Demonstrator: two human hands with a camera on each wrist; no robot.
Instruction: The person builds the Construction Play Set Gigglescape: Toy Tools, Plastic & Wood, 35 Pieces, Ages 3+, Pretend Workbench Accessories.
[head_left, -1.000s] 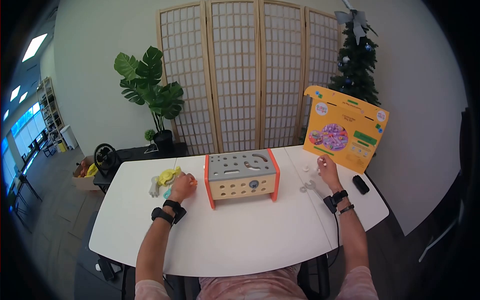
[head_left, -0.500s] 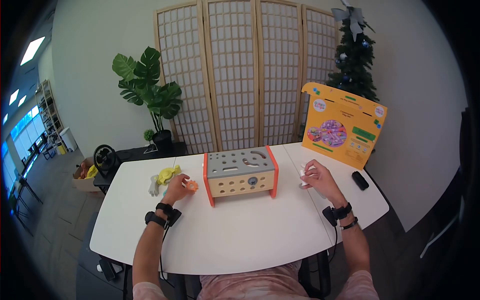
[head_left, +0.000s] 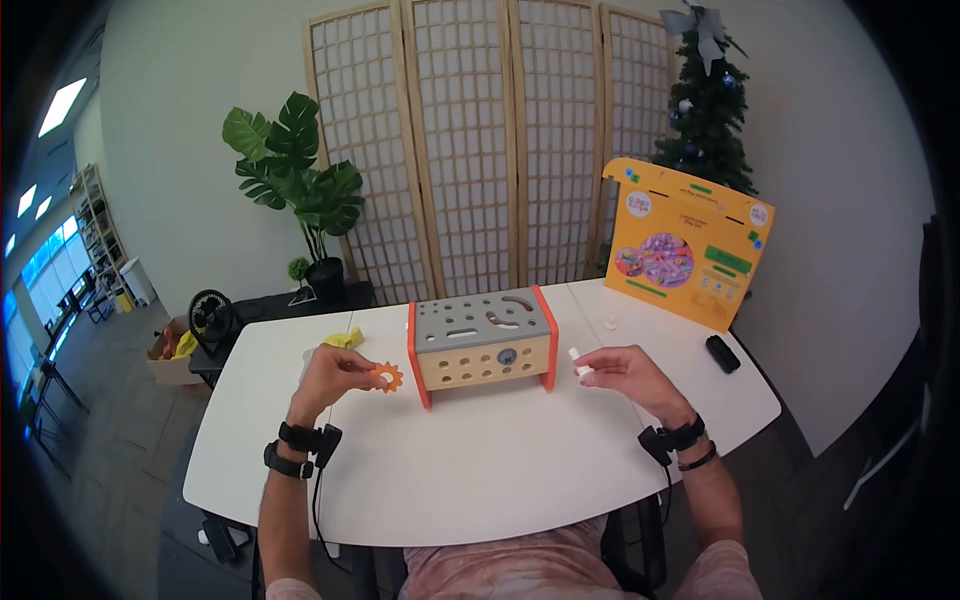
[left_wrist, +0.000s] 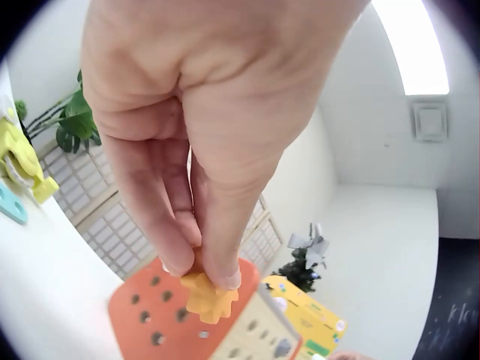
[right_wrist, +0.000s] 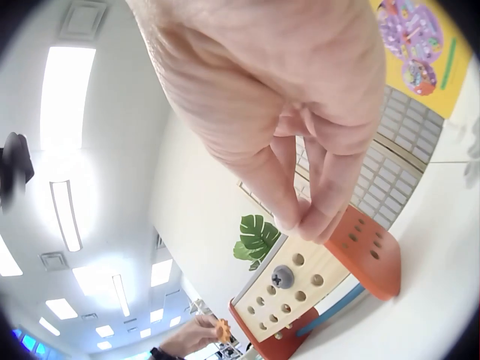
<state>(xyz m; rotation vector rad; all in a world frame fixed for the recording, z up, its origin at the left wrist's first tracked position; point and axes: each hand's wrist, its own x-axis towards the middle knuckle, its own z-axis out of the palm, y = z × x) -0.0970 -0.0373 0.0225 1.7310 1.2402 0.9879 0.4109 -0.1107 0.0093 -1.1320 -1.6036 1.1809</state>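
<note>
My left hand (head_left: 333, 380) pinched an orange gear (left_wrist: 208, 300), my right hand (head_left: 640, 381) perhaps a white bolt (head_left: 581, 366). Just beyond, between them, stood a toy workbench (head_left: 482, 344).

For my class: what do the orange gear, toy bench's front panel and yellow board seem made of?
Orange gear: probably plastic, satin finish; even colour, rounded teeth, though painted wood is possible.
Front panel: likely wood, matte; pale tan, little shine.
Yellow board: perhaps cardboard, printed; flat sheet, slits, graphics.
</note>
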